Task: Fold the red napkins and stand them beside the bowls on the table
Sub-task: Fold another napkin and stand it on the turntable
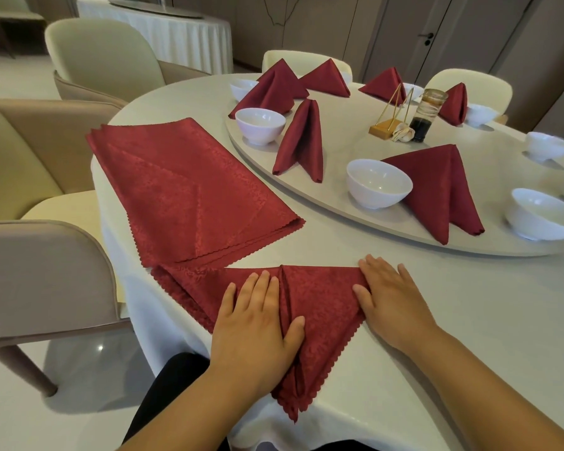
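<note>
Near edge of table, at the person's lap: one red napkin [323,307] lies flat on the white tablecloth [437,336]. It is folded into a triangle with the point toward the person. The scalloped tip hangs just over the table edge. A crease runs down its middle.

Left hand [258,323]: palm down, fingers straight and close together, pressing the napkin's left half just beside the centre crease. The thumb is spread out across the crease onto the right half. It grips nothing; the cloth is under the palm, not between the fingers.

Right hand [391,301]: also flat, fingers straight. It rests on the napkin's far right corner, thumb on the red cloth, outer fingers on the tablecloth. It holds nothing.

The napkin's left corner reaches out past the left hand to the near edge of a stack of flat napkins [183,187]; cannot tell whether it is tucked under.

Farther in, on the raised turntable [355,138]: a white bowl [378,183] with a standing folded napkin [437,187] touching its right side. A second bowl [259,125] has a narrow standing napkin [302,141] just to its right. A third bowl [541,216] sits at the right with no napkin beside it.

Mid-turntable: a gold stand [388,122] and a glass jar [424,118] with dark liquid.

Far side: more red napkins [326,78] stand among more bowls.

Pale chairs [46,281] ring the table.
</note>
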A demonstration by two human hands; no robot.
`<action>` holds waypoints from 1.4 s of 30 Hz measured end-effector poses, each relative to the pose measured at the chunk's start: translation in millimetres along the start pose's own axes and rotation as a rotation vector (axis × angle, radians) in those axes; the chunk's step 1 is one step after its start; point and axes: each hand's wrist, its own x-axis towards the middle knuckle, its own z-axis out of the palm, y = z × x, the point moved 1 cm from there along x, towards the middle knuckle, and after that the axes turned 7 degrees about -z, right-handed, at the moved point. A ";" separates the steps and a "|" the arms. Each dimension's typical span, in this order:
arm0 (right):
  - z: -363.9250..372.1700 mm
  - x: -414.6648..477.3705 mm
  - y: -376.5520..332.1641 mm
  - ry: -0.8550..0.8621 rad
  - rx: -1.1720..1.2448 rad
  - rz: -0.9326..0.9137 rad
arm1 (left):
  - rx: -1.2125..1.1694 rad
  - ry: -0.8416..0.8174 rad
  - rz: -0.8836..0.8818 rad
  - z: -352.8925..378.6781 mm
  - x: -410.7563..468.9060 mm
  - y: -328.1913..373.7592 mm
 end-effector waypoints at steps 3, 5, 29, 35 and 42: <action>-4.7 10.7 -30.5 0.092 0.055 -0.127 | -0.019 0.037 0.002 -0.1 1.1 -1.4; -1.9 17.5 -51.8 0.062 0.152 -0.246 | -0.096 0.069 0.008 7.4 2.0 -5.3; 12.1 22.2 -67.3 -0.059 0.064 -0.332 | -0.061 0.142 -0.183 -0.8 16.0 -75.6; 11.9 24.3 -65.0 -0.058 0.128 -0.347 | -0.060 0.340 -0.131 -3.2 -1.3 -104.9; -17.8 27.8 -43.2 0.054 0.257 -0.249 | -0.433 0.280 0.114 -43.4 38.0 -86.8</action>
